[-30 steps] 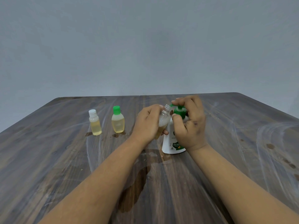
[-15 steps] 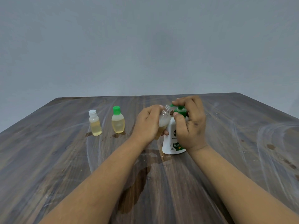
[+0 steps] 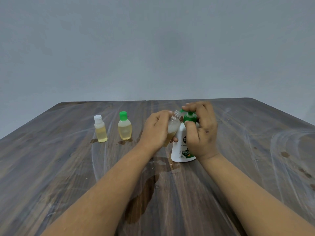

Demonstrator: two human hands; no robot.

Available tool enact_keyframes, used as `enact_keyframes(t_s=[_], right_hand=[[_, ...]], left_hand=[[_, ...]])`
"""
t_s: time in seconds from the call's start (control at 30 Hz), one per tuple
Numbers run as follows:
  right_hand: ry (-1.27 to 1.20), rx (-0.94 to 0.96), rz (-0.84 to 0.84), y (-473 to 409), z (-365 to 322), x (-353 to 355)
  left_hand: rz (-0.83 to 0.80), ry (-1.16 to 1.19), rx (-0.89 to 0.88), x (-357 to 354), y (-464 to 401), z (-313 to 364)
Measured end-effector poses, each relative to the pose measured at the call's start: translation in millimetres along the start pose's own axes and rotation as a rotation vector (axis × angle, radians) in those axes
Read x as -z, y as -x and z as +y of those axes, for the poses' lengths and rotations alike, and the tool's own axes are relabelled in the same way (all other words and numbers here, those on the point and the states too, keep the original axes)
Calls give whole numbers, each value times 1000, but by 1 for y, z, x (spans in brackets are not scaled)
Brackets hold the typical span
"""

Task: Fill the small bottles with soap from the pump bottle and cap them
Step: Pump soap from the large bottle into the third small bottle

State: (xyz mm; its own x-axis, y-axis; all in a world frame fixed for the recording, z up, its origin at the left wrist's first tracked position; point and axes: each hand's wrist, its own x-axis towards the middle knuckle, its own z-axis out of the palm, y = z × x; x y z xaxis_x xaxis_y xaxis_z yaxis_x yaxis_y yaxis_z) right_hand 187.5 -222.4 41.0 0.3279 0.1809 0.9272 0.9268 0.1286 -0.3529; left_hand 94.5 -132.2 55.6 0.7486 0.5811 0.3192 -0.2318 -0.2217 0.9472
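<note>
A white pump bottle with a green pump head stands on the wooden table. My right hand wraps its neck, fingers resting on the pump head. My left hand holds a small clear uncapped bottle, tilted with its mouth under the spout; it holds some yellow soap. Two capped small bottles with yellow soap stand to the left: one with a white cap, one with a green cap.
A dark wet patch lies on the table between my forearms. Small wet spots sit under the two capped bottles and at the right side. A plain grey wall rises behind the table's far edge.
The pump head has risen a little and my right fingers have lifted with it. My left hand and the small bottle stay in place.
</note>
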Motion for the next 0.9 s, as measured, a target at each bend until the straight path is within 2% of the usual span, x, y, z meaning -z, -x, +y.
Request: enact_keyframes(t_s=[0.13,0.43,0.63,0.9], right_hand=[[-6,14,-56,2,-3,4],[-18,-14,12,-3,0,-1],[8,41,-81,0,0,4],[6,-33,6,-3,0,-2]], left_hand=[[-9,1,-2,-1,0,1],[-1,-11,-15,1,1,2],[-7,16,-11,-1,3,6],[-15,18,-13,-1,4,7]])
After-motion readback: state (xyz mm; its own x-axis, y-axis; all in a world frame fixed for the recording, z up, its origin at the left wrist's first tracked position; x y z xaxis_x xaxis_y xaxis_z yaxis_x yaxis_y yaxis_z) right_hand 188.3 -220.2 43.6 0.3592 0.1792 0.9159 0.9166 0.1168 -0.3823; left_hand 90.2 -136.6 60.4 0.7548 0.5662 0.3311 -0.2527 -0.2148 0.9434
